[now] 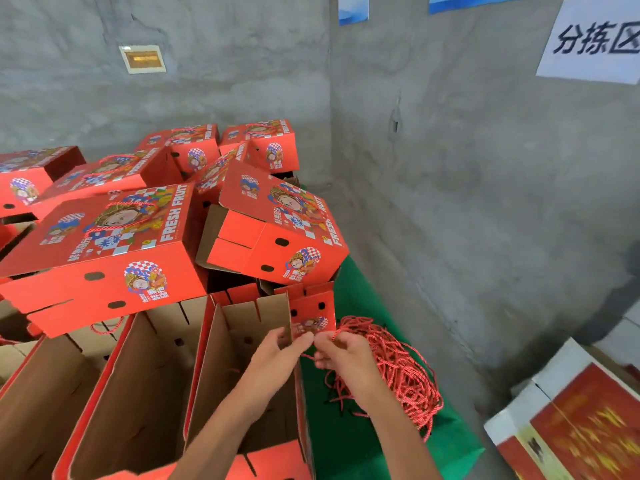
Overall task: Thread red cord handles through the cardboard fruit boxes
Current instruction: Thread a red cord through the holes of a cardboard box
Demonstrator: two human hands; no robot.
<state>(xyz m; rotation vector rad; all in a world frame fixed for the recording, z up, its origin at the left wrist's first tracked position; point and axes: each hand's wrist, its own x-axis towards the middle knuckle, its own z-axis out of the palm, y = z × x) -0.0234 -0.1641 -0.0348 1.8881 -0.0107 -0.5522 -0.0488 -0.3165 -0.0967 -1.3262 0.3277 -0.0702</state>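
An open cardboard fruit box (pixel 242 344) stands on edge in front of me, brown inside and red outside. My left hand (pixel 277 358) grips its right wall near the top, thumb on the red outer face. My right hand (pixel 341 358) is just beside it and pinches a red cord (pixel 337 332) close to that wall. A pile of red cords (pixel 401 368) lies on the green cloth (pixel 349 441) right of the box. Whether the cord end is in a hole is hidden by my fingers.
Two more open boxes (pixel 145 382) stand to the left. Closed red boxes with cord handles (pixel 104 237) are stacked behind. One tilted box (pixel 284 230) leans over the row. Grey concrete walls (pixel 485 168) close the corner. Flat printed cartons (pixel 571 420) lie lower right.
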